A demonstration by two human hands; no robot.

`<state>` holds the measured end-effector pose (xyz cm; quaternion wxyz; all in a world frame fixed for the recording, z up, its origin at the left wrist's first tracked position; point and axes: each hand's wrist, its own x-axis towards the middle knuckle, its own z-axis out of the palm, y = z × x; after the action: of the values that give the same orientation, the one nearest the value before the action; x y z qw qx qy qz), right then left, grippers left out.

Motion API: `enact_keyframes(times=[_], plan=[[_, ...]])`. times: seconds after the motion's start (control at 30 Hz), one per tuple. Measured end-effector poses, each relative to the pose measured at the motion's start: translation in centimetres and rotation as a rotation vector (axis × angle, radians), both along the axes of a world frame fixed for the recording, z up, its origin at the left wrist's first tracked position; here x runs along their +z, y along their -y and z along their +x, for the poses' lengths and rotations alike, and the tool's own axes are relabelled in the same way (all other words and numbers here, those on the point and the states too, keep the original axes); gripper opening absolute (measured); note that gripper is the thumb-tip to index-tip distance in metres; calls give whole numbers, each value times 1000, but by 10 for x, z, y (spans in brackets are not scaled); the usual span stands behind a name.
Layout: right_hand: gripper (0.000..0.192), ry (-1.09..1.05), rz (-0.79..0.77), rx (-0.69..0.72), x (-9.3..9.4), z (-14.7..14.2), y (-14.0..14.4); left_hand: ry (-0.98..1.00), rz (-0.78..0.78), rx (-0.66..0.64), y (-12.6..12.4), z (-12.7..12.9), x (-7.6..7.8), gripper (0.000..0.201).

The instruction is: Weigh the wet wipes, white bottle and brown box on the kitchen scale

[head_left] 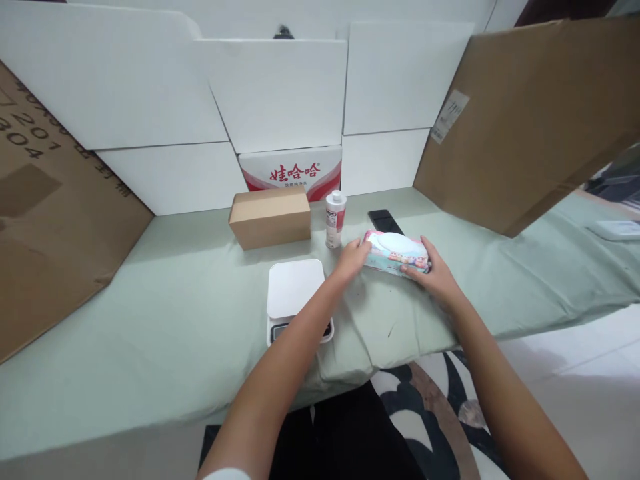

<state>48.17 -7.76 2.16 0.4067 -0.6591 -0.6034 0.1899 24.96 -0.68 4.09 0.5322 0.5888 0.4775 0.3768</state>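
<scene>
Fingers of left hand (353,258) and right hand (434,270) clamp wipes pack (396,252) ends, steadying it | scale (295,293) beside | bottle (335,219) behind

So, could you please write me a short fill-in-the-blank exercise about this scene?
1. Both hands, left hand and right hand, grip the ____ pack.
2. The white kitchen scale lies in front of the cardboard ____.
3. The small bottle stands between the box and the black ____.

Missing words: wet wipes; box; phone
</scene>
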Motion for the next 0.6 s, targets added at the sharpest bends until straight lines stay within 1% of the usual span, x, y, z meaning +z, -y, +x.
enact_keyframes(times=[0.07,0.13,0.2,0.27,0.33,0.37,0.47,0.53,0.6], plan=[[108,-26,28,64,0,0,-1,-40,-11,-13,2,3,-2,39],[103,-41,70,87,0,0,-1,-60,-15,-25,6,3,0,39],[99,-66,102,94,2,-3,0,-65,-18,-44,12,-1,6,40],[96,-91,141,114,7,-11,3,-60,27,-64,21,-14,17,42],[95,-105,195,155,17,-25,4,-45,122,-59,34,-37,30,45],[93,-114,223,181,23,-35,5,-34,171,-37,42,-51,37,48],[90,-153,303,279,44,-74,2,15,238,11,67,-100,51,55],[88,-166,350,363,56,-105,-3,19,259,113,82,-134,53,60],[85,-171,404,464,62,-136,-8,-27,293,255,95,-165,47,64]])
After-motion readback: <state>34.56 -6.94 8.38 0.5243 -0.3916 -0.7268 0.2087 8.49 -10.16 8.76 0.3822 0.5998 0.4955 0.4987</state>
